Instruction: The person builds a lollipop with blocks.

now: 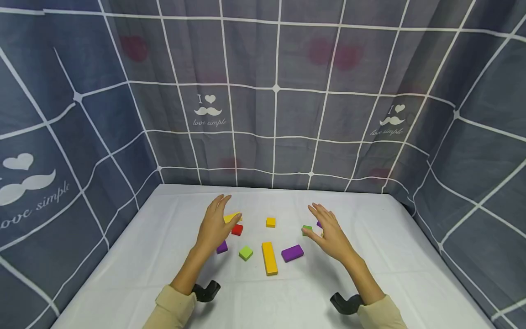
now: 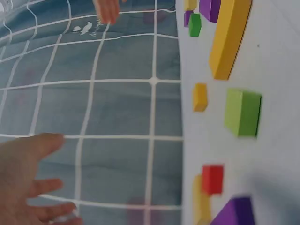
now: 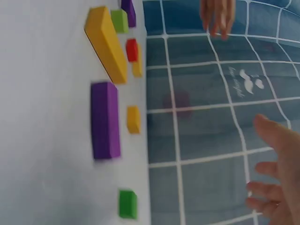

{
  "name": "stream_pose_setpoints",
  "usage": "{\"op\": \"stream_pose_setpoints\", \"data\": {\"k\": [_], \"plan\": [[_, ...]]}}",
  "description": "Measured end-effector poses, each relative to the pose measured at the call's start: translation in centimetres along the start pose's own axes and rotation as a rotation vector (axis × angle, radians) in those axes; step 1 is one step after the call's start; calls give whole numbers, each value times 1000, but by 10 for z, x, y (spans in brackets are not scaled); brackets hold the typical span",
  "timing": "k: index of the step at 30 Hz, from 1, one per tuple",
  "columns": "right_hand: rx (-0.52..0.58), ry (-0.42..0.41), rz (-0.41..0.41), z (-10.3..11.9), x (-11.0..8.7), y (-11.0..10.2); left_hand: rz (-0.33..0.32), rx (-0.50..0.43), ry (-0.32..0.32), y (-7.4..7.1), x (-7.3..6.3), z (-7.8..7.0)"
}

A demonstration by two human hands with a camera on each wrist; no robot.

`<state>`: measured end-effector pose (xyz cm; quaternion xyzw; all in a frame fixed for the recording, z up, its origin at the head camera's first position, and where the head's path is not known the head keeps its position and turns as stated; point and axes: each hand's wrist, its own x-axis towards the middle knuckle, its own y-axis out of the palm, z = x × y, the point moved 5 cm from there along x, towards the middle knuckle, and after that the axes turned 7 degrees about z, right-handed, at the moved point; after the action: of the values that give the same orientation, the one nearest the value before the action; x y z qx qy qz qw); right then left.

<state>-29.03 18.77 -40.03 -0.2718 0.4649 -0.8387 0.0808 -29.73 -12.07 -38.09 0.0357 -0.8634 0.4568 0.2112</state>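
My left hand [image 1: 213, 225] hovers over the left part of the table, fingers relaxed and holding nothing. Close to it lie a red block [image 1: 237, 230], a yellow block [image 1: 231, 217] and a purple block [image 1: 222, 247], the last two partly hidden by the hand. My right hand [image 1: 332, 234] is likewise raised at the right, fingers spread, with a green block [image 1: 307, 230] near its thumb. Between the hands are a light green cube [image 1: 245, 253], a long yellow block [image 1: 269, 258], a purple block [image 1: 292, 253] and a small yellow block [image 1: 270, 222].
The blocks lie scattered on a white-covered table [image 1: 255, 301]. Dark grid-patterned curtains [image 1: 255, 109] enclose the back and both sides. Another purple block [image 1: 319, 224] is mostly hidden behind my right hand. Each wrist wears a black mount.
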Motion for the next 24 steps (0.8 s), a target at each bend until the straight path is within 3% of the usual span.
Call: {"op": "stream_pose_setpoints", "data": {"k": [6, 11, 16, 24], "plan": [[167, -48, -66, 7, 15, 30, -30, -242, 106, 40, 28, -2], [260, -40, -9, 8, 21, 62, 21, -342, 134, 79, 43, 4], [285, -54, 95, 8, 21, 89, 116, -392, 112, 108, 50, 10], [273, -124, 217, 7, 17, 106, 196, -391, 105, 130, 50, 9]]}}
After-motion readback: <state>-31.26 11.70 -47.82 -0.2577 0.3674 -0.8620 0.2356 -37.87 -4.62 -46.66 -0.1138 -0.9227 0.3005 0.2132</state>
